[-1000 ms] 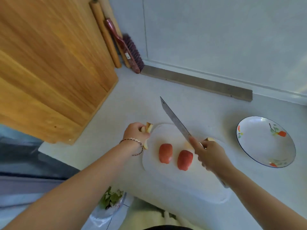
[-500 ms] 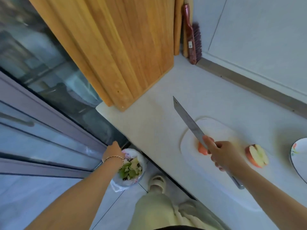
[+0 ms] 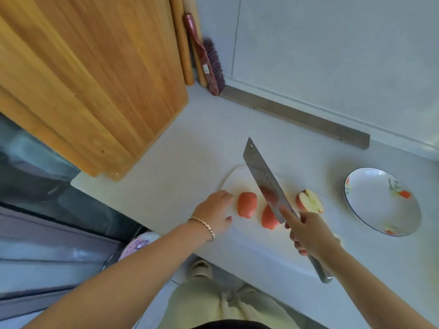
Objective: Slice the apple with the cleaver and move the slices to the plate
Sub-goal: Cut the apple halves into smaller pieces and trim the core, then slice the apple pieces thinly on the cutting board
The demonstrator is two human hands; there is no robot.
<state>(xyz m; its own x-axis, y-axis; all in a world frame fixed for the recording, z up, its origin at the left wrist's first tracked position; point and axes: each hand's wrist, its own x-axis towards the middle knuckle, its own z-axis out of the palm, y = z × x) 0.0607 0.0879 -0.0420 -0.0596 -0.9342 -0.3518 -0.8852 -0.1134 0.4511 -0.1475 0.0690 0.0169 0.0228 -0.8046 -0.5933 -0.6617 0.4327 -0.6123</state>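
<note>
Three apple pieces lie on the white cutting board. A skin-up piece is on the left, a second skin-up piece sits partly under the blade, and a cut-face-up piece lies to the right. My right hand grips the cleaver by its handle, forefinger along the blade, which is raised over the middle piece. My left hand hovers at the board's left edge just beside the left piece, fingers relaxed and holding nothing. The white plate with fruit print stands at the right and holds nothing.
A large wooden board leans at the back left, with rolling pins and a brush beside it against the wall. A metal strip runs along the wall base. Below the counter edge is a waste bag on the floor.
My left hand dropped the apple core scraps into the bag below the counter and came back up to the board. The cleaver stays raised in my right hand.
</note>
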